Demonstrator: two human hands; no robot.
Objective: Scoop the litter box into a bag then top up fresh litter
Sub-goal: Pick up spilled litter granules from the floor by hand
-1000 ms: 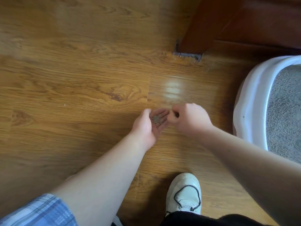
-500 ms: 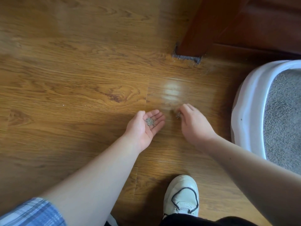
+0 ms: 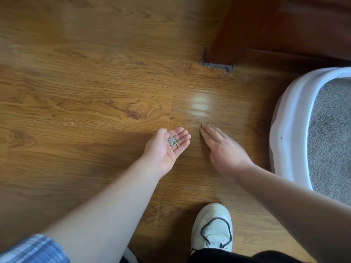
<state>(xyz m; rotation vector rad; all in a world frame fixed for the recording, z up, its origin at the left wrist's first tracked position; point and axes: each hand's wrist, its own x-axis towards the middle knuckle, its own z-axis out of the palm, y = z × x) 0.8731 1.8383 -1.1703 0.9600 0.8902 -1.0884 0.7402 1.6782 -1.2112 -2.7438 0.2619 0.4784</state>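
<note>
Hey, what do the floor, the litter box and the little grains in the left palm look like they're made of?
Floor: wood-grain planks, probably laminate; knots, a plank seam and a glossy glare patch. Litter box: smooth white plastic; moulded rounded rim, soft sheen. Grains in the left hand: tiny matte grey pellets, likely clay or mineral litter, like the grey fill in the box.

Soft daylight, glare on floor (image 3: 199,105)

Wood-grain floor (image 3: 76,92): white litter box (image 3: 288,130) right, white shoe (image 3: 212,221) near, dark furniture leg (image 3: 228,35) behind.
</note>
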